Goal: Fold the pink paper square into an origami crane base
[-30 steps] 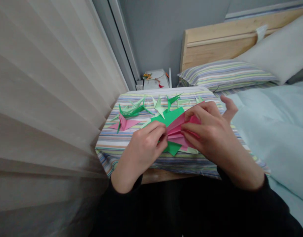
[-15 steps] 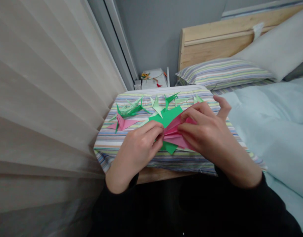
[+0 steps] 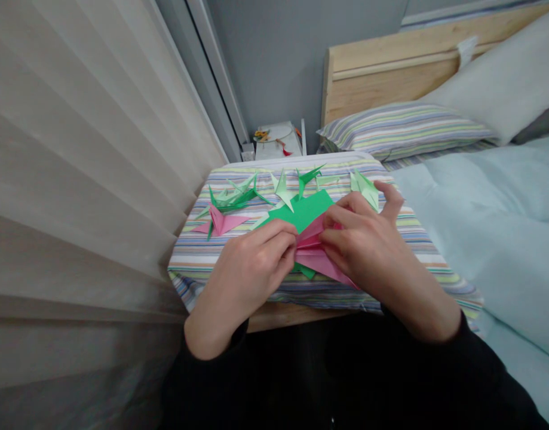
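Note:
Between my two hands is a sheet of pink origami paper [image 3: 318, 260], creased into several folds. My left hand [image 3: 260, 258] pinches its left end, fingers closed. On the other side my right hand [image 3: 366, 236] grips the folds between thumb and fingers, with the little finger raised. Parts of the pink paper are hidden behind the right hand. Beneath it lies green paper [image 3: 303, 210]. A finished pink paper crane [image 3: 219, 222] rests to the left, and green paper cranes [image 3: 238, 196] sit behind it. A pale green folded piece [image 3: 365, 189] lies just beyond my right hand.
A striped cloth [image 3: 191, 251] covers the small table. Beige curtains [image 3: 90, 179] hang close on the left. A bed with a light blue quilt [image 3: 493, 221] stands on the right, with a striped pillow [image 3: 413, 131]. A white stand [image 3: 281, 140] holds small items behind the table.
My right hand has shifted slightly left, nearer my left hand, and the pink paper's upper edge has come down. More of the pale green piece at the right now shows.

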Action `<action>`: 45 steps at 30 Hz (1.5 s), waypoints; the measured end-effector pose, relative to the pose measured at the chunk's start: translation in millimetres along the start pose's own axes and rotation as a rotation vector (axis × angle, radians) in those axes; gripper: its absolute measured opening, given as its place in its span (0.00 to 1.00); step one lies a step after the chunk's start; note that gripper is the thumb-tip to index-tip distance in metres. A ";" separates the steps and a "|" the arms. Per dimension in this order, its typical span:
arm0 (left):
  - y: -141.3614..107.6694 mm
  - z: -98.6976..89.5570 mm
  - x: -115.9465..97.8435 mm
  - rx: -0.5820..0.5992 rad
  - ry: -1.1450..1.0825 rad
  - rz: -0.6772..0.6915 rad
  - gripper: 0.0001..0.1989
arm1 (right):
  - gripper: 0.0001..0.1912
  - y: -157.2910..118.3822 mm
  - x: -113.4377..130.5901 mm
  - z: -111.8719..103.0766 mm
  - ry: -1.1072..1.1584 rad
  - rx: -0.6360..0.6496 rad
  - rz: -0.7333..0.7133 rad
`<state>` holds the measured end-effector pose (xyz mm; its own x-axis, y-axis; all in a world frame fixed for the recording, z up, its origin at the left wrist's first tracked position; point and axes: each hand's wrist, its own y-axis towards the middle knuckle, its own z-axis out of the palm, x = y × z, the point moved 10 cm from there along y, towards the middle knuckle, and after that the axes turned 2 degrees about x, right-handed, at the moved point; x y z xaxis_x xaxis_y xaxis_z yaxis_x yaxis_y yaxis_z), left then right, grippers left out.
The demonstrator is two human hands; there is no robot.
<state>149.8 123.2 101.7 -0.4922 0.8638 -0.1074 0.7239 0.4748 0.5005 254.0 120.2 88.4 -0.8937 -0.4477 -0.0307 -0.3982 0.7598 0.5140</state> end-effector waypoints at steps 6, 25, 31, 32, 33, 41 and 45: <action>-0.9 -4.7 0.4 0.012 -0.002 -0.019 0.05 | 0.14 -1.3 1.4 -7.0 0.012 -0.051 -0.026; -3.4 -21.1 10.7 -0.119 -0.013 -0.070 0.06 | 0.11 -10.1 -9.6 -52.4 0.042 -0.217 0.088; -5.3 -34.1 20.7 -0.328 -0.019 -0.187 0.06 | 0.17 -18.4 -44.6 -53.2 0.402 -0.355 0.367; -6.1 -33.5 23.9 -0.359 -0.051 -0.206 0.06 | 0.18 -20.2 -53.6 -45.1 0.562 -0.376 0.420; -6.5 -30.7 28.0 -0.372 -0.106 -0.229 0.05 | 0.17 -20.8 -61.2 -33.1 0.725 -0.365 0.471; -9.1 8.7 54.4 -0.242 -0.766 -0.488 0.11 | 0.06 -23.3 -81.1 -6.4 1.020 -0.372 0.603; -14.1 9.1 64.3 -0.318 -0.847 -0.519 0.40 | 0.08 -25.4 -80.3 -12.8 1.010 -0.410 0.604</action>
<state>112.4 173.5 79.9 -0.1173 0.4601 -0.8801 0.2993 0.8613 0.4105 338.6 130.8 88.8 -0.2806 -0.3783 0.8821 0.2771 0.8480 0.4518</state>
